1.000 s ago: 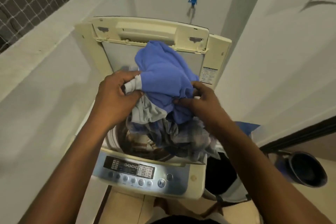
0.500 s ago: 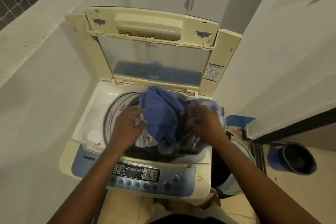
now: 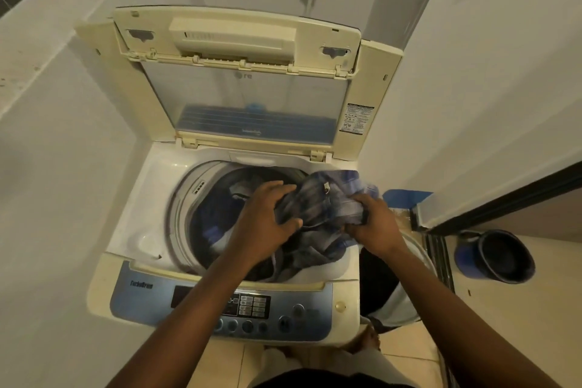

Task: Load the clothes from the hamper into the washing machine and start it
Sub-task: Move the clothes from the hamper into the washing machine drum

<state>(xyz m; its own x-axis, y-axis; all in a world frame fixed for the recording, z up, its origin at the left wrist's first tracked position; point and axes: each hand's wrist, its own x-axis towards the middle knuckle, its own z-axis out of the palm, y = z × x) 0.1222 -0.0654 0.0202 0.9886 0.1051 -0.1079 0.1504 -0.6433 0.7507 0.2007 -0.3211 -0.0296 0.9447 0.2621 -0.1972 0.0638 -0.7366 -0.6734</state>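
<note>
Clothes point(image 3: 327, 208) bunched crosswise over drum point(image 3: 189, 198), left hand point(image 3: 264, 224), right hand point(image 3: 374, 227) gripping

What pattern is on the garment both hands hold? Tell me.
The garment has blue-grey checks, somewhat blurred; head view shows it best.

clothes point(image 3: 220, 235) in drum point(image 3: 182, 198) | lid point(image 3: 245, 104) upright behind | hamper point(image 3: 409, 261) right of washing machine point(image 3: 132, 230) | bucket point(image 3: 504, 255) right of hamper

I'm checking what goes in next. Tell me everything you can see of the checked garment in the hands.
The checked garment is crumpled cloth in grey-blue plaid, bunched over the drum, at its right rim. The left hand grips its left side, the right hand its right. Its lower folds hang inside; its far end lies on the washer.
</note>
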